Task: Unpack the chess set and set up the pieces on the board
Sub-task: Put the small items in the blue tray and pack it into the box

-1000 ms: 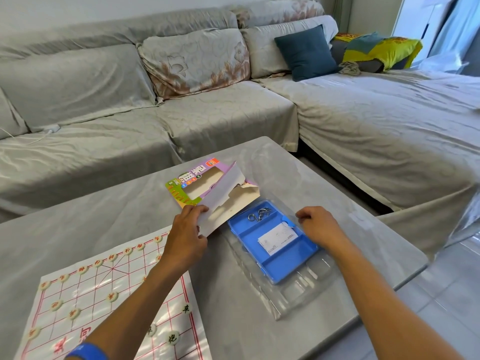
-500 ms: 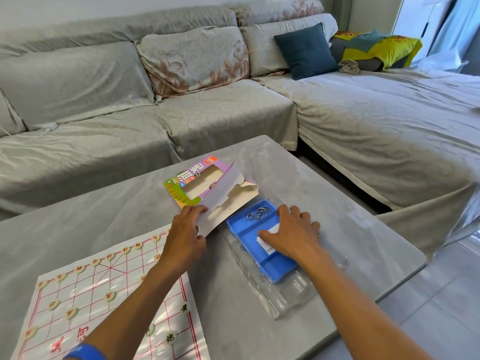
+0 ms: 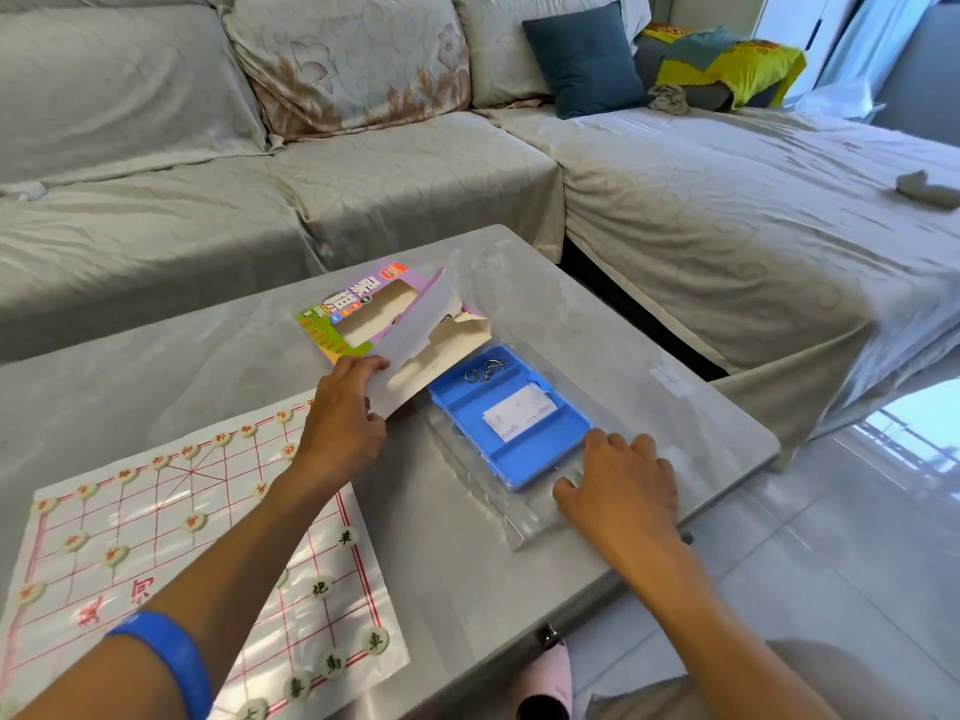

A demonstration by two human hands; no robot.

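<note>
A paper chess board [image 3: 171, 532] with red lines lies at the table's near left, with several round cream pieces [image 3: 195, 522] standing on it. My left hand [image 3: 340, 423] pinches the torn white flap of the colourful cardboard box [image 3: 363, 314]. To its right a blue tray [image 3: 506, 415] sits in a clear plastic shell [image 3: 498, 511]; the tray holds metal rings [image 3: 485, 370] and a white card [image 3: 519, 418]. My right hand [image 3: 621, 488] rests flat on the shell's near right end, fingers spread.
The grey table [image 3: 649, 356] ends close on the right, with glossy floor beyond. A covered grey sofa [image 3: 363, 189] wraps around the back and right, with cushions and a yellow-green blanket [image 3: 737, 59]. A pink slipper [image 3: 550, 678] shows under the table edge.
My right hand went from the tray's right edge onto the blue tray, then back towards me onto the clear shell's near end. The left hand kept hold of the box flap.
</note>
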